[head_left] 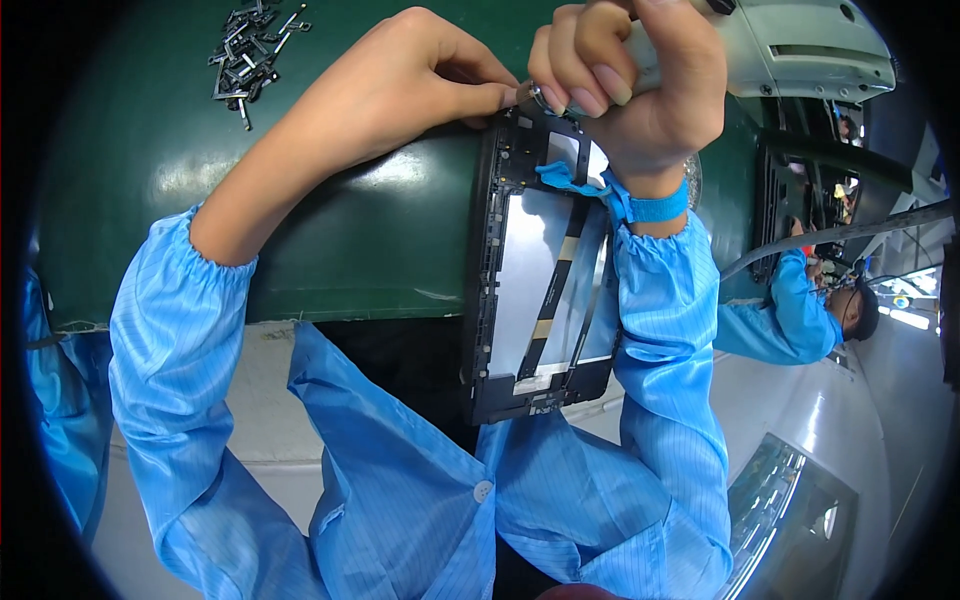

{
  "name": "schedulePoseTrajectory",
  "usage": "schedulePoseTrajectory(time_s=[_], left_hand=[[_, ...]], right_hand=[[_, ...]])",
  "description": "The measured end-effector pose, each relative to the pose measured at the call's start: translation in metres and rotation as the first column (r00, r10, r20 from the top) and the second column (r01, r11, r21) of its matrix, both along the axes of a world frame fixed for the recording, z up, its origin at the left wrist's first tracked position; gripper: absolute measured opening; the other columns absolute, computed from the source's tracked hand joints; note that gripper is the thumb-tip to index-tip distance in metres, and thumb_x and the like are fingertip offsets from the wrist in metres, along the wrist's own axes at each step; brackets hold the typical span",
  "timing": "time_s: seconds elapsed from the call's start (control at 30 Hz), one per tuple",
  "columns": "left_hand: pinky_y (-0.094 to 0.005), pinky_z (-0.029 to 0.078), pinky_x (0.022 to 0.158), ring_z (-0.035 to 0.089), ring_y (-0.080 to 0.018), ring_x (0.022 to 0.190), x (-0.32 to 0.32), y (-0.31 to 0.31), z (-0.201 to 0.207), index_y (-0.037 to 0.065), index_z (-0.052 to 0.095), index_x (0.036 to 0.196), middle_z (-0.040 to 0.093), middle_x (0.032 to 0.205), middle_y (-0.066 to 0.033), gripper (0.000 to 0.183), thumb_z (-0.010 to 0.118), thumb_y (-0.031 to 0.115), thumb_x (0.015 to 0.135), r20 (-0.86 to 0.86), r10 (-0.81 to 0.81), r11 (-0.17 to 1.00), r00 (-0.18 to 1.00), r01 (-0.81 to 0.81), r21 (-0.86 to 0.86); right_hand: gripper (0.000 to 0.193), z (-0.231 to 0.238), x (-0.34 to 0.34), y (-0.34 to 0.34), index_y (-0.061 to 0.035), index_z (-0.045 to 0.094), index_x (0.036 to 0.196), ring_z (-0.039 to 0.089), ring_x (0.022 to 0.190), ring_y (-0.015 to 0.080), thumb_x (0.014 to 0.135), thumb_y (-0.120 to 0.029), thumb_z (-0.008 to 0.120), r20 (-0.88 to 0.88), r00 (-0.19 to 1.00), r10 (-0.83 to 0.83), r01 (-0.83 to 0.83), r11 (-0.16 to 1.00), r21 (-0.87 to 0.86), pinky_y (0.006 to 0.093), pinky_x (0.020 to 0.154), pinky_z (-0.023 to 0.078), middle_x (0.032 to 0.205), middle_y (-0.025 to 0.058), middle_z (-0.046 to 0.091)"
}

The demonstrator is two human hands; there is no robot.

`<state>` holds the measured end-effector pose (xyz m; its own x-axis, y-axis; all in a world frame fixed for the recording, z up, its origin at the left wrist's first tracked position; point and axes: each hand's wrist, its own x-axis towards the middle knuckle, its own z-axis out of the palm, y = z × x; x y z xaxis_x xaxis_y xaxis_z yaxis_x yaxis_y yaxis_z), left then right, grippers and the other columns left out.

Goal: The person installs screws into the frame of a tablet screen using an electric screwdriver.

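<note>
An opened tablet (536, 262), with a black frame and silver inner panels, hangs partly over the front edge of the green table. My left hand (425, 82) is closed in a pinch at its far left corner; whatever is between thumb and finger is too small to name. Curled just to the right, my right hand (640, 75) is closed, and its grip hides what it holds. A small metallic piece (541, 98) shows beside its fingertips, close to the left hand's pinch. A blue wrist strap (658, 207) circles my right wrist, its loose end lying over the tablet.
Several small black and silver parts (252, 58) lie piled on the green table (380, 250) at far left. A pale grey machine housing (810, 50) stands far right. A grey cable (850, 232) crosses the right side. Beyond it sits a person in blue (780, 318).
</note>
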<state>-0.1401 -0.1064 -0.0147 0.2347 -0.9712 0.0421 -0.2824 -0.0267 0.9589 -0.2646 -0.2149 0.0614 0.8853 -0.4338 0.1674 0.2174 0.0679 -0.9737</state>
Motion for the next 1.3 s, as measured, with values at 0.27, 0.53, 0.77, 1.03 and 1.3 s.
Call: schedulePoseTrajectory(time_s=[0.27, 0.53, 0.77, 1.03, 1.3], left_hand=[[-0.0238, 0.051, 0.072, 0.064, -0.0097, 0.075, -0.002, 0.000, 0.000, -0.006, 0.073, 0.100, 0.071, 0.082, -0.0087, 0.023, 0.069, 0.014, 0.088, 0.021, 0.030, 0.999, 0.999, -0.029, -0.043], [-0.0242, 0.051, 0.070, 0.063, -0.0097, 0.074, -0.001, 0.000, 0.000, -0.006, 0.072, 0.100, 0.071, 0.081, -0.0084, 0.023, 0.069, 0.014, 0.088, 0.024, 0.023, 0.999, 0.999, -0.022, -0.033], [-0.0247, 0.051, 0.070, 0.063, -0.0097, 0.074, 0.000, 0.000, -0.004, -0.006, 0.072, 0.099, 0.071, 0.080, -0.0085, 0.023, 0.068, 0.014, 0.088, 0.008, 0.026, 0.998, 1.000, -0.025, -0.052], [-0.0244, 0.051, 0.070, 0.063, -0.0096, 0.074, 0.000, 0.001, -0.001, -0.007, 0.071, 0.099, 0.071, 0.080, -0.0088, 0.024, 0.069, 0.014, 0.088, 0.039, 0.021, 0.998, 0.999, -0.019, -0.061], [-0.0236, 0.051, 0.075, 0.063, -0.0094, 0.080, -0.001, -0.002, -0.006, -0.005, 0.069, 0.100, 0.070, 0.085, -0.0076, 0.022, 0.068, 0.013, 0.089, -0.057, -0.030, 0.996, 0.998, 0.025, -0.089]], right_hand=[[0.022, 0.000, -0.001, 0.001, 0.0028, 0.052, 0.104, 0.033, 0.035, 0.0124, 0.102, -0.019, 0.046, 0.030, 0.999, -0.010, 0.010, 1.000, -0.009, 0.0286, 0.038, 0.035, 0.046, 0.0008, 0.034], [0.023, -0.001, -0.001, 0.000, 0.0025, 0.052, 0.104, 0.033, 0.035, 0.0124, 0.102, -0.019, 0.045, 0.025, 1.000, -0.011, 0.011, 1.000, -0.014, 0.0287, 0.038, 0.035, 0.045, 0.0008, 0.033], [0.023, -0.003, 0.003, 0.003, 0.0026, 0.052, 0.104, 0.033, 0.034, 0.0128, 0.102, -0.020, 0.044, 0.047, 0.999, -0.020, 0.019, 1.000, 0.005, 0.0293, 0.038, 0.036, 0.045, 0.0010, 0.033], [0.026, -0.004, 0.000, 0.001, 0.0035, 0.051, 0.105, 0.033, 0.035, 0.0128, 0.103, -0.020, 0.042, 0.077, 0.997, -0.021, 0.020, 1.000, 0.006, 0.0291, 0.039, 0.037, 0.045, 0.0013, 0.033], [0.029, -0.022, 0.017, -0.013, 0.0021, 0.051, 0.107, 0.033, 0.035, 0.0122, 0.102, -0.025, 0.041, 0.656, 0.714, 0.247, -0.614, 0.672, 0.415, 0.0293, 0.040, 0.038, 0.046, -0.0004, 0.032]])
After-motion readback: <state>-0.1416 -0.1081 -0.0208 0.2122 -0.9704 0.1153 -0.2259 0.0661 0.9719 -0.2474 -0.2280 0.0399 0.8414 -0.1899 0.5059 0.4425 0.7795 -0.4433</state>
